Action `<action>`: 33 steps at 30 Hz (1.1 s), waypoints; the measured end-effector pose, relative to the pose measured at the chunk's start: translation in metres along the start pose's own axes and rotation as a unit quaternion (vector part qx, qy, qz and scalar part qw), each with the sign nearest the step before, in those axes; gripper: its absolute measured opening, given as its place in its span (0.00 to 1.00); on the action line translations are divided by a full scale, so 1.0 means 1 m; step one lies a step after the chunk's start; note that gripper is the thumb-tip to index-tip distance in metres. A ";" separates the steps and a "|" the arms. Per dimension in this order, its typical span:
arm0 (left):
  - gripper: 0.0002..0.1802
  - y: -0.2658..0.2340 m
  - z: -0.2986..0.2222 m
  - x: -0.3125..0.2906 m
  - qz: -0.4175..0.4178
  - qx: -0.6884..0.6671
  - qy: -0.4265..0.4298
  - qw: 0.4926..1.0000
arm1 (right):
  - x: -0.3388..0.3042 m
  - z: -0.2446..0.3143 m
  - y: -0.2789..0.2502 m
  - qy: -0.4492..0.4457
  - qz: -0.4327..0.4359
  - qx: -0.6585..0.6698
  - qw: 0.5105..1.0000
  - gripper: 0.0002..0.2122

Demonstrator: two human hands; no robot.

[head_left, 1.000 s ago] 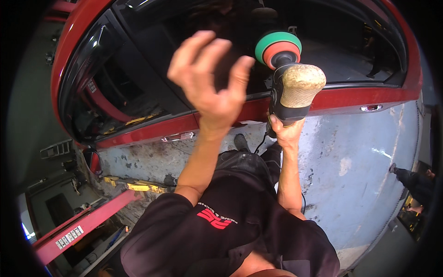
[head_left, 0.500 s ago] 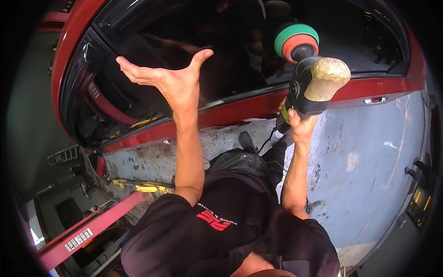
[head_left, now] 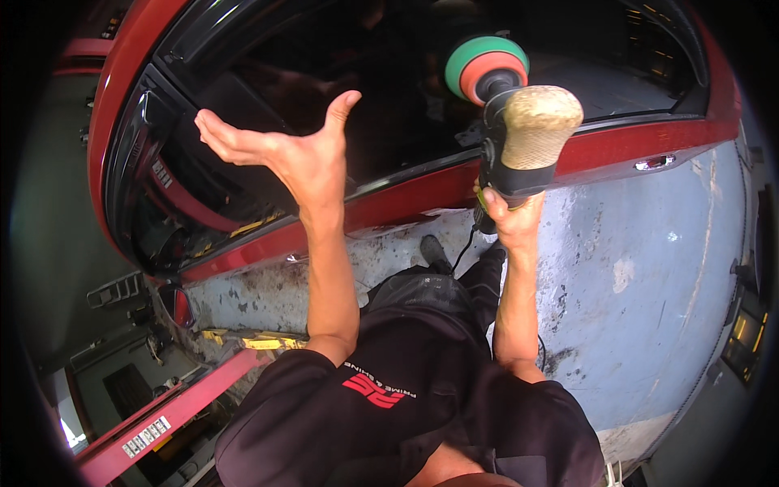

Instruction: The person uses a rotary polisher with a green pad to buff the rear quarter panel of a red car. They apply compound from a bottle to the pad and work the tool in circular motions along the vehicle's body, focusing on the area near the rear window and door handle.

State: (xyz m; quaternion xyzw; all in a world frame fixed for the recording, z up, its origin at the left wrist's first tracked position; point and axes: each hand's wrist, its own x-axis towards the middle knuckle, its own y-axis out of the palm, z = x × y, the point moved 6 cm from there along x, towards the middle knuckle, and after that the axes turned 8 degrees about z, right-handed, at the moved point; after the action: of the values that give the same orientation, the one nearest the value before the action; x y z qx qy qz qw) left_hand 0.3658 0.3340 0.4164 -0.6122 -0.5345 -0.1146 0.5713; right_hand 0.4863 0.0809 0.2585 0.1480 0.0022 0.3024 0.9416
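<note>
My right hand (head_left: pixel 514 217) grips a corded power polisher (head_left: pixel 493 154) by its handle, holding it up beside the car. A wide beige cover (head_left: pixel 540 122) wraps the polisher's head end nearest me. At its far end sits a round polishing pad (head_left: pixel 487 69), green on one face and orange on the other, over the dark window glass (head_left: pixel 389 105); whether it touches the glass I cannot tell. My left hand (head_left: pixel 300 158) is raised in front of the window with nothing in it, thumb stretched out away from the fingers.
The red car door (head_left: pixel 600 154) with its handle (head_left: pixel 655 163) runs across in front of me. A side mirror (head_left: pixel 176 307) sticks out at the left. Behind it a red lift arm (head_left: pixel 174 414) with yellow parts crosses the lower left. The polisher's cord (head_left: pixel 464 250) hangs toward my feet.
The polisher has shifted left and slightly up, with my right hand still around it. My left hand has moved a little left and stays spread.
</note>
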 end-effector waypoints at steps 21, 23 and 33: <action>0.32 0.036 -0.165 -0.031 0.118 -0.495 0.183 0.841 | 0.006 -0.003 0.007 -0.041 0.012 -0.054 0.998 0.17; 0.29 0.033 -0.162 -0.031 0.135 -0.473 0.199 0.848 | 0.005 -0.002 0.009 -0.042 0.009 -0.059 0.997 0.17; 0.26 0.021 -0.131 -0.028 0.125 -0.500 0.169 0.840 | 0.003 -0.009 0.025 -0.051 0.006 -0.114 0.992 0.20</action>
State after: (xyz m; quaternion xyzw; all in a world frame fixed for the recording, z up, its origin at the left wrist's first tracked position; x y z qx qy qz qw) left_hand 0.4325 0.2160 0.4251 -0.8474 -0.2187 -0.3958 0.2781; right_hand 0.4736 0.1041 0.2570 0.0549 -0.0813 0.2982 0.9495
